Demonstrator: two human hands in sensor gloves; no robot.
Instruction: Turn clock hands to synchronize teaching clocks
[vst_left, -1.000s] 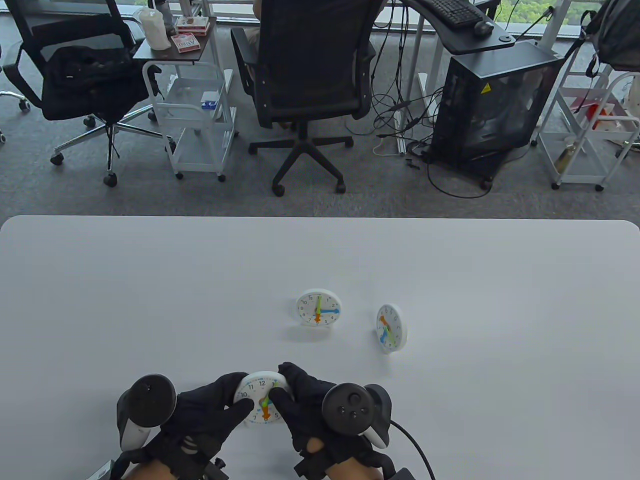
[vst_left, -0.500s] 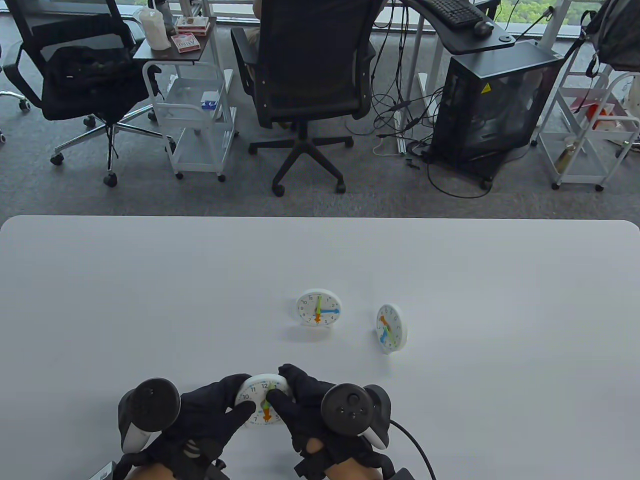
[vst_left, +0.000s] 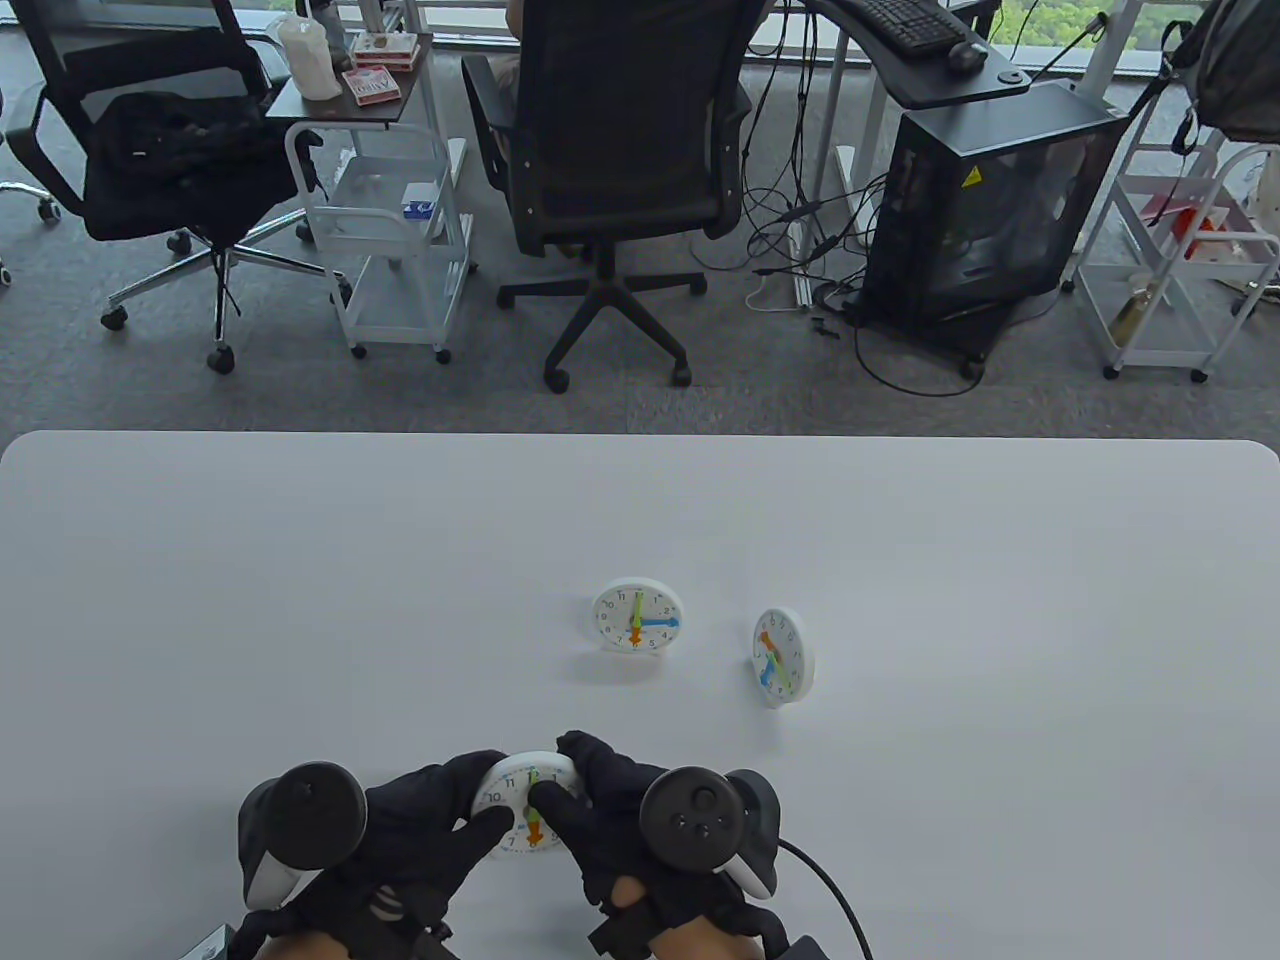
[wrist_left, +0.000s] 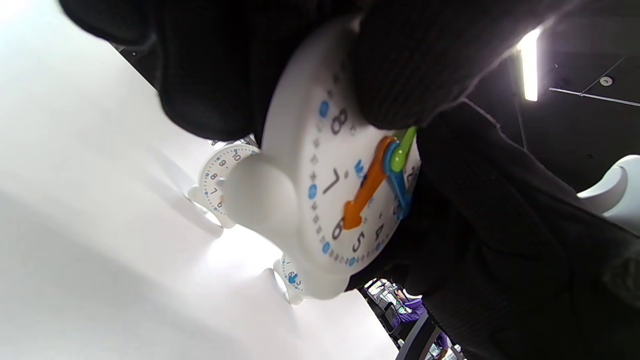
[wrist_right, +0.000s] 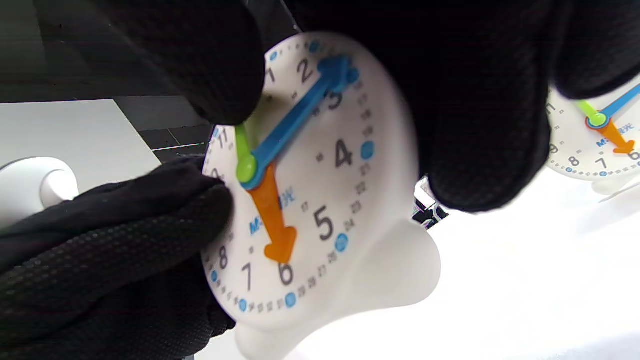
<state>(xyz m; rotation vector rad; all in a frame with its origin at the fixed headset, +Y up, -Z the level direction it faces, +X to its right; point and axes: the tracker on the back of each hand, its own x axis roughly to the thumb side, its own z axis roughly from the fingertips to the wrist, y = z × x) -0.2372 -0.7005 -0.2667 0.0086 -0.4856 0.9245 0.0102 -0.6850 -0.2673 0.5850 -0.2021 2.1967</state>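
Observation:
A small white teaching clock (vst_left: 518, 800) is held near the table's front edge. My left hand (vst_left: 440, 815) grips its left side. My right hand (vst_left: 590, 800) holds its right side, and a fingertip presses on the green hand near 12. In the right wrist view the held clock (wrist_right: 320, 200) shows its orange hand at 6, its blue hand at 3 and its green hand partly hidden under the fingertip (wrist_right: 210, 75). The left wrist view shows the same clock (wrist_left: 340, 200). Two more clocks stand further back: one (vst_left: 637, 615) facing me, one (vst_left: 782, 657) turned sideways.
The white table (vst_left: 300, 600) holds only the three clocks. A cable (vst_left: 830, 890) runs from my right hand's tracker to the front edge. Office chairs (vst_left: 620, 150), carts and a computer case (vst_left: 985, 210) stand on the floor beyond the table's far edge.
My right fingertip has pushed the green hand from about 1 toward 12. Both hands and the held clock have shifted slightly. The two far clocks have not moved.

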